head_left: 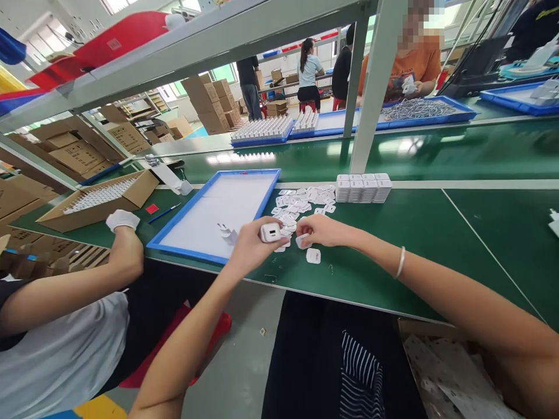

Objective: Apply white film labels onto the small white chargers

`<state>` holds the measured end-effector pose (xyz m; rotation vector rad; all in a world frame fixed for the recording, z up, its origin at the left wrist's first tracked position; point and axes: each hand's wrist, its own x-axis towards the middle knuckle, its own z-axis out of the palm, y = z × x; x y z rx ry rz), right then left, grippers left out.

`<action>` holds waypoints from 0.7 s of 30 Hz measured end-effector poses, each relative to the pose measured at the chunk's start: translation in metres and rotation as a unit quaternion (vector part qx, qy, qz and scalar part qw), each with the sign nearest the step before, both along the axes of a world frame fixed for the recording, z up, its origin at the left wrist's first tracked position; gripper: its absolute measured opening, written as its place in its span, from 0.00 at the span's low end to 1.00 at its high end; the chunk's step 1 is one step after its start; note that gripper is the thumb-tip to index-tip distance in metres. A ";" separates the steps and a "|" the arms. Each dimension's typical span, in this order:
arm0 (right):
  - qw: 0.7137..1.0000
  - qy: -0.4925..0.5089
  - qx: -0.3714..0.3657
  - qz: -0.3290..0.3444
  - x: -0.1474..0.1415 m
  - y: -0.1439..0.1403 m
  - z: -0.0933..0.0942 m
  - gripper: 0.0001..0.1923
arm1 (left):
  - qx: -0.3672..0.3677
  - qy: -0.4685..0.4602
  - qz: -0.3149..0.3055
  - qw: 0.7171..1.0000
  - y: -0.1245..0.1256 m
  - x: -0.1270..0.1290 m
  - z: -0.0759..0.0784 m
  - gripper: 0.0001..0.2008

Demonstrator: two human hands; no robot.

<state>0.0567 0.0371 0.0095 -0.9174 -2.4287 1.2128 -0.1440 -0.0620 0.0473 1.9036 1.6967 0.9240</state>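
My left hand [253, 244] is closed around a white charger [271, 232], whose end with a dark port faces me. Just right of it, my right hand [321, 230] pinches a small white rounded card [303, 241] low over the bench. Another such card [313, 255] lies flat on the green surface below my right fingers. Beyond both hands spreads a loose pile of these cards [301, 201]. A white plug piece with two pins [227, 234] rests in the blue-rimmed tray [209, 256], close to my left hand.
Neat stacks of white pieces [363, 189] stand behind the pile. At left, a co-worker's gloved hand [123, 220] is near a cardboard box [94, 212] of white parts. A shelf post [375, 87] rises beyond the bench. Across it, a person in orange [419, 64] holds white parts.
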 end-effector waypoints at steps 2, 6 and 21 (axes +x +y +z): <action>0.998 0.052 -0.021 -0.034 0.022 -0.001 0.003 0.08 | -0.050 -0.133 -0.024 0.990 0.005 0.016 -0.017 0.24; 0.982 0.151 -0.051 -0.100 0.064 -0.007 0.011 0.16 | -0.155 -0.344 -0.111 0.919 0.030 0.059 -0.035 0.29; 0.885 0.341 -0.103 -0.301 0.128 -0.022 0.011 0.17 | 0.011 -0.311 -0.143 0.939 0.080 0.133 -0.037 0.08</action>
